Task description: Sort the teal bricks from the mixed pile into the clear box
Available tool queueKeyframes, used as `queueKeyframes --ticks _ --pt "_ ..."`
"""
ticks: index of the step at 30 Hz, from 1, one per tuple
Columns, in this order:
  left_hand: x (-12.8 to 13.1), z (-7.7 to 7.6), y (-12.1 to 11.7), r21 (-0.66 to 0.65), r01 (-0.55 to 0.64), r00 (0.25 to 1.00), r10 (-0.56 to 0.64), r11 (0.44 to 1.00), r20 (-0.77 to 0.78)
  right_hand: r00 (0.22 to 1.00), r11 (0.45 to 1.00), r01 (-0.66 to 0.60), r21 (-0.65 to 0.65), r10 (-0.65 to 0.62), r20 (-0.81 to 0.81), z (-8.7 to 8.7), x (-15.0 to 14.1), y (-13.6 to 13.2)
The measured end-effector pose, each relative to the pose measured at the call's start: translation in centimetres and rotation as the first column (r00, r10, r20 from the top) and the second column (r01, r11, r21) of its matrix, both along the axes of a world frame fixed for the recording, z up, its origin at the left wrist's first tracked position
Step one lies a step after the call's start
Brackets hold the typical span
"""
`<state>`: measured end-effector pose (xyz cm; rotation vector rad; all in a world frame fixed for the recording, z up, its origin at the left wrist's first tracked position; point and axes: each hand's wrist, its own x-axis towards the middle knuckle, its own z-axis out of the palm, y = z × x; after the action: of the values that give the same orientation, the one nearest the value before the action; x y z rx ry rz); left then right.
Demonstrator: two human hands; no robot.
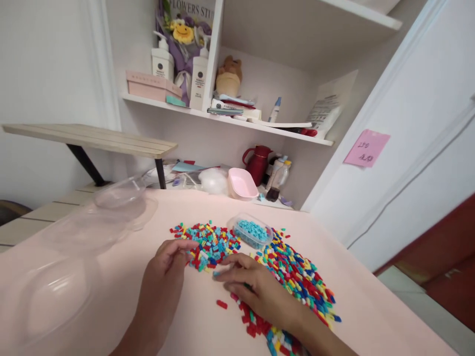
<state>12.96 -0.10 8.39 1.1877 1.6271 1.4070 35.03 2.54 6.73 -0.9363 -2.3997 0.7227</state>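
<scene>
On the pink tabletop, my left hand (166, 274) reaches to the near left edge of a smaller pile of mixed small toy bricks (211, 240). Its fingers are drawn together, and anything between the fingertips is hidden. My right hand (256, 287) hovers palm down between that pile and a larger pile of coloured bricks (297, 269), fingers apart. A tiny blue brick (216, 273) shows right at one of its fingertips; whether it is touched I cannot tell. Behind the hands, a clear plastic tub (256, 243) holds many light-blue bricks. One red brick (221, 304) lies alone between the hands.
Clear plastic containers (55, 291) stand at the left. A pink bowl (243, 184), a red jug (258, 163) and bottles (278, 180) line the back. A wooden riser (92, 138) overhangs the left rear, below a white shelf (267, 131).
</scene>
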Motion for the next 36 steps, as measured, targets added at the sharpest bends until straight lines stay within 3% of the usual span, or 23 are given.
queueKeyframes --ticks 6,14,16,19,22,25,27,31,36 --pt "0.1 0.1 0.3 -0.074 -0.069 0.967 0.085 0.995 0.24 0.987 0.991 -0.039 0.128 0.018 0.162 -0.1 -0.1 -0.2" --pt "-0.2 -0.1 0.4 -0.08 -0.066 0.941 0.089 0.995 0.328 0.993 0.99 -0.055 0.131 0.04 0.115 0.9 -0.2 -0.3" --pt "-0.4 -0.3 0.6 -0.095 -0.092 0.933 0.119 0.991 0.34 0.997 0.991 -0.001 0.132 -0.01 0.079 1.2 0.6 0.1" --pt "-0.7 -0.8 0.9 -0.098 -0.114 0.929 0.141 0.989 0.342 0.984 0.966 0.178 0.186 -0.181 -0.003 1.6 2.4 1.2" --pt "-1.0 -1.3 1.1 -0.104 -0.094 0.942 0.122 0.99 0.314 0.93 0.886 0.367 0.285 -0.356 -0.091 1.6 4.2 2.7" --pt "-1.1 -1.6 1.3 -0.116 -0.044 0.955 0.076 0.992 0.286 0.876 0.788 0.477 0.389 -0.463 -0.137 1.0 5.5 4.1" --pt "-1.1 -1.6 1.5 -0.138 -0.03 0.958 0.068 0.99 0.28 0.852 0.749 0.505 0.429 -0.513 -0.108 0.4 6.1 4.8" --pt "-0.9 -1.7 1.9 -0.148 -0.057 0.963 0.094 0.987 0.254 0.83 0.74 0.508 0.441 -0.557 -0.021 -0.3 6.2 5.0" --pt "-0.6 -2.4 1.9 -0.088 -0.081 0.974 0.097 0.993 0.205 0.867 0.76 0.494 0.423 -0.465 -0.178 0.6 4.3 3.4"
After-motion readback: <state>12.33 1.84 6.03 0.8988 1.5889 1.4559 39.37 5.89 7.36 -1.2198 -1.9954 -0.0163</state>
